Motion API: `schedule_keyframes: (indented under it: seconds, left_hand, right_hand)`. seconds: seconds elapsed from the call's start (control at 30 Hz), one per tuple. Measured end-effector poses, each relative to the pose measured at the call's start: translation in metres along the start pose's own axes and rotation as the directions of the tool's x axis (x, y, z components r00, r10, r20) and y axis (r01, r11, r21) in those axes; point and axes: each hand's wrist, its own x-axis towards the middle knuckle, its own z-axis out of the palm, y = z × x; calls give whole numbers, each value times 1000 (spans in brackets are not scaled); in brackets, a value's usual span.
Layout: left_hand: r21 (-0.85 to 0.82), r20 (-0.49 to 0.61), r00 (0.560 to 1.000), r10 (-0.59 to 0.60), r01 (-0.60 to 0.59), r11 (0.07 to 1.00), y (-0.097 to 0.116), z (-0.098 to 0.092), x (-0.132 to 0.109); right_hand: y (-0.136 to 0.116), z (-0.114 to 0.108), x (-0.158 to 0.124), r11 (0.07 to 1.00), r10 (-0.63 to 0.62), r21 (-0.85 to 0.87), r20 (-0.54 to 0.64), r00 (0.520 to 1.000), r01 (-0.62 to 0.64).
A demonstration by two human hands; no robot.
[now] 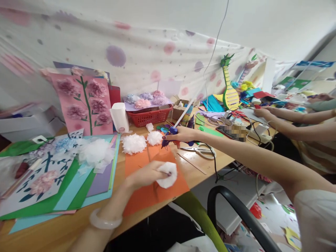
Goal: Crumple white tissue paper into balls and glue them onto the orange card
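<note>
My left hand point(145, 173), with a pale bracelet on its wrist, pinches a white tissue paper piece point(170, 179) above an orange sheet of paper point(136, 196). Further back, my right hand point(183, 134) is closed around a blue hot glue gun point(172, 131); its nozzle points down and left. A long whitish glue stick point(183, 113) sticks up from the gun, and a black cord trails from it. Two fluffy white paper flowers, a larger one point(134, 143) and a smaller one point(154, 138), rest at the orange sheet's far edge.
Scissors point(202, 150) and a thin wooden stick point(191, 163) lie to the right. A red basket point(152, 117) holds paper flowers at the back. Coloured sheets point(70, 192) and white tissue point(96, 152) cover the left. A co-worker's hands point(264, 113) are at the far right.
</note>
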Motion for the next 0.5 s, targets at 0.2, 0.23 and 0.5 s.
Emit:
schedule_keyframes:
  seconds: [0.2,0.23,0.5]
  left_hand:
    - [-98,-94,995,-40,30,995,-20,-73,-44]
    - [-105,-93,994,-51,41,994,-24,-79,-48]
    - [-187,-36,998,-42,34,982,-40,-91,-52]
  right_hand:
    - [2,11,3,999,40,-9,-57,998,-41]
    - [2,12,4,999,47,-11,-57,997,-47]
    - [0,14,0,1000,19,-11,-52,998,-20]
